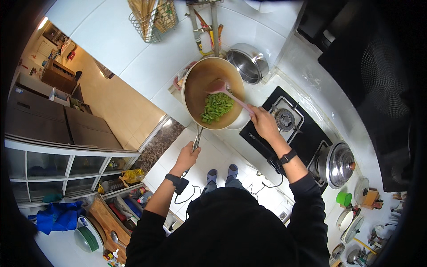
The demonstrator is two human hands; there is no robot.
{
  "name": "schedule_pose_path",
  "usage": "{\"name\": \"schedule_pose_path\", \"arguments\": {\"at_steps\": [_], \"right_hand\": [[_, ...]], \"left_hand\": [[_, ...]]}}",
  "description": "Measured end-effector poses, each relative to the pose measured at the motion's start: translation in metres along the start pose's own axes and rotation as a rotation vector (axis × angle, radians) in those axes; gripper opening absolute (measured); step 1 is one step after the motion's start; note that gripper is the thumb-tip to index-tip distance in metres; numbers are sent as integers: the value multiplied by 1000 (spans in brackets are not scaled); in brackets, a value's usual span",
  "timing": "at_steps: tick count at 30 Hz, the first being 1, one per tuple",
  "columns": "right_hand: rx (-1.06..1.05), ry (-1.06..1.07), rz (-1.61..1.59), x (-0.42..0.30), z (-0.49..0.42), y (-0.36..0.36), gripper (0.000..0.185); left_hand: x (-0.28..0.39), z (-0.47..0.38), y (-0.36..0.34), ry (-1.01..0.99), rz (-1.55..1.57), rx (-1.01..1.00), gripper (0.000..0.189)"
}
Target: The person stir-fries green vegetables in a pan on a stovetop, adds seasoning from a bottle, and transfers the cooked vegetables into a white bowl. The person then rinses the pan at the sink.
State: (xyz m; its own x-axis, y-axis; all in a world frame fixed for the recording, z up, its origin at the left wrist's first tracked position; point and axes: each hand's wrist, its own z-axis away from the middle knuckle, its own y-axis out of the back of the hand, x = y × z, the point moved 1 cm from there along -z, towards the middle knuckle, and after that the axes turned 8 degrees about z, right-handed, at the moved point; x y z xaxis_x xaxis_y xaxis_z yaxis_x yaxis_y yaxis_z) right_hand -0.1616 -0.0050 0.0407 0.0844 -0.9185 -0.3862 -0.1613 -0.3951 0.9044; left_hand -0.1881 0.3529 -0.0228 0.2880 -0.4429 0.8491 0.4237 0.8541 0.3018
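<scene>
My left hand (pixel 187 156) is closed around the metal handle (pixel 197 138) of a deep frying pan (pixel 197 75) with a tan inside. The pan is held up off the stove and slants, its open side facing me. Chopped green vegetables (pixel 217 107), perhaps beans, lie heaped in its lower part. In my right hand (pixel 265 122) is a pink spatula (pixel 218 86); its blade reaches into the pan just above the greens. Below the pan's right edge, part of a white dish (pixel 239 120) shows; the pan hides the rest of it.
Right of the pan is a black gas hob (pixel 253 133) with a bare burner (pixel 285 119). A lidded steel pot (pixel 335 165) stands on its other burner. Behind the pan are an empty steel pot (pixel 248 63) and gas pipes (pixel 215 30). A range hood (pixel 367 83) overhangs the right side.
</scene>
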Motion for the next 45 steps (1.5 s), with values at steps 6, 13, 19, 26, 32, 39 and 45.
{"name": "schedule_pose_path", "arguments": {"at_steps": [6,13,19,26,32,39,45], "right_hand": [[-30,15,1,29,-5,-20,37],[-48,-4,130,33,-13,-18,40],[-168,-17,334,17,-14,-23,40],[-193,7,433,14,-6,-26,34],[-232,-28,457,9,0,-19,35],[-173,-69,262,19,9,12,37],[-18,65,-86,26,-28,-7,29]], "left_hand": [[3,-5,7,-111,-219,91,31],[14,-3,5,-132,-315,143,30],[23,-6,4,-150,-425,168,29],[20,-11,-4,-144,-484,198,30],[21,-20,-6,-163,-544,213,28],[19,-20,0,-179,-604,232,29],[20,-15,3,-163,-503,218,27]]}}
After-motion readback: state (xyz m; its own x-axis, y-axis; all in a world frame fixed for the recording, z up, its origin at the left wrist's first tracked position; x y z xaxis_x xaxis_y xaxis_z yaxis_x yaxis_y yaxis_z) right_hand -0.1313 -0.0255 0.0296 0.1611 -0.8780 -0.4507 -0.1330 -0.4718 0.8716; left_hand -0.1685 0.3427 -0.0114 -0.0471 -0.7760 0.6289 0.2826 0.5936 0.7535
